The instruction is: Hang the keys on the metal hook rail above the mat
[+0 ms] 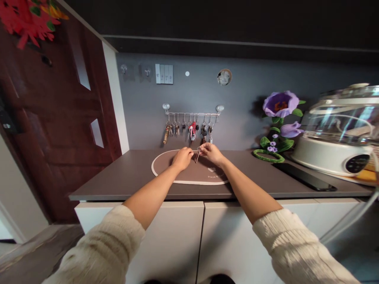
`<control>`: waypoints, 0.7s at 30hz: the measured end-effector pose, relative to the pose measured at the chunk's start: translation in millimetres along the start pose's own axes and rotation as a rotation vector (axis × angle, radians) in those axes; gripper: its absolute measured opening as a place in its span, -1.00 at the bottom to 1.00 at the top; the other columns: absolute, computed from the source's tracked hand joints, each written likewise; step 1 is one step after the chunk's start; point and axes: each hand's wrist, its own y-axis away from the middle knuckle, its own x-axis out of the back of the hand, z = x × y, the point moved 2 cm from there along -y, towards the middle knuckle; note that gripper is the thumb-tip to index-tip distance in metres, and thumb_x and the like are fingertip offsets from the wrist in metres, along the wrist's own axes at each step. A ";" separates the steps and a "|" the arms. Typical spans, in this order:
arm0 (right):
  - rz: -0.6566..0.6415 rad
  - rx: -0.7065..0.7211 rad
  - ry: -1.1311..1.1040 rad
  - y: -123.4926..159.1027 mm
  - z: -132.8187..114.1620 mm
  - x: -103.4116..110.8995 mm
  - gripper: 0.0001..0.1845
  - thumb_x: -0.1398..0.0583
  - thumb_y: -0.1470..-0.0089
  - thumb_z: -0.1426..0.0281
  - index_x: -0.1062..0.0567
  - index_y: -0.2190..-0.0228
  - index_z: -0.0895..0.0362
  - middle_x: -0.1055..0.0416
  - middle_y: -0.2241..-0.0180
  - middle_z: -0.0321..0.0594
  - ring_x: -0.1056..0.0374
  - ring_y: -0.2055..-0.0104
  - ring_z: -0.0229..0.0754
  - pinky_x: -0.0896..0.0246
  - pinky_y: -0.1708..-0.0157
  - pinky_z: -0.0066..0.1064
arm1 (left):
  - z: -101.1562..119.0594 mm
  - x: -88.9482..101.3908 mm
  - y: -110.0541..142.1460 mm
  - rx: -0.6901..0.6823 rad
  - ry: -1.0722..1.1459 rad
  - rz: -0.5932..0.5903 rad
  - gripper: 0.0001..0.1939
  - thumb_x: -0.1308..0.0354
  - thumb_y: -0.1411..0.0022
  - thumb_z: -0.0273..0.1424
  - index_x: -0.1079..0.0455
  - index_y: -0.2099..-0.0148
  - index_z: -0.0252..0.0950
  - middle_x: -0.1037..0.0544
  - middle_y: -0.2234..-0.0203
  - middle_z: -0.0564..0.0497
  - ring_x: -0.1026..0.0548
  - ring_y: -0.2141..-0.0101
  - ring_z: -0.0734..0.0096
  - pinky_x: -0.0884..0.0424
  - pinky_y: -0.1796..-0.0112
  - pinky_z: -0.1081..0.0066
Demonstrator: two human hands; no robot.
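Note:
Just above the brown oval mat (161, 163), my right hand (211, 152) pinches a small key ring with a key (197, 156) hanging down from it. To its left, my left hand (182, 158) is closed with the fingers curled together. Its fingertips are close to the key, and whatever they may hold is hidden. Behind both hands a clear key rack (194, 114) is fixed to the grey wall. Several bunches of keys (177, 128) hang from its hooks, one with a red-and-white tag (192, 130).
Right of the mat stand a purple knitted flower (280, 105), a black phone (304, 176) and a white appliance with a clear dome (328, 152). Wall switches (164, 74) sit above the rack. A dark red door (68, 118) is at left, and a dark cabinet (225, 23) overhangs the counter (118, 179).

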 end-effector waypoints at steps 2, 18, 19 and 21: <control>0.022 0.028 0.034 0.2 1.1 1.6 -0.89 -0.14 0.04 0.40 -0.28 0.48 0.16 -0.29 0.56 -0.35 -0.26 0.51 -0.36 -0.23 0.37 -0.45 | 1.6 -0.6 0.3 -0.013 0.009 0.001 -0.78 0.10 -0.20 -0.44 -0.38 0.31 -0.29 -0.43 0.36 -0.06 -0.37 0.27 0.36 -0.25 0.22 0.39; 0.158 0.113 0.197 -21.2 -12.0 45.9 -0.83 -0.17 0.14 0.30 -0.33 0.52 0.16 -0.27 0.59 -0.35 -0.17 0.54 -0.36 -0.15 0.44 -0.46 | 5.3 -7.3 2.9 -0.062 0.040 -0.064 -0.79 0.08 -0.19 -0.45 -0.39 0.29 -0.29 -0.47 0.31 -0.05 -0.39 0.26 0.38 -0.26 0.20 0.39; 0.172 0.109 0.204 -25.6 -13.9 52.0 -0.83 -0.17 0.14 0.31 -0.33 0.52 0.16 -0.27 0.59 -0.35 -0.17 0.54 -0.36 -0.16 0.44 -0.47 | 5.7 -7.3 3.0 -0.056 0.033 -0.073 -0.79 0.08 -0.19 -0.45 -0.39 0.29 -0.29 -0.47 0.32 -0.05 -0.39 0.26 0.38 -0.26 0.20 0.40; 0.220 0.111 0.213 -34.9 -18.3 64.8 -0.86 -0.17 0.13 0.34 -0.33 0.51 0.16 -0.27 0.60 -0.35 -0.17 0.55 -0.36 -0.16 0.45 -0.48 | 6.5 -7.2 3.1 -0.043 0.021 -0.089 -0.79 0.08 -0.18 -0.45 -0.39 0.31 -0.29 -0.47 0.33 -0.05 -0.39 0.27 0.39 -0.26 0.21 0.40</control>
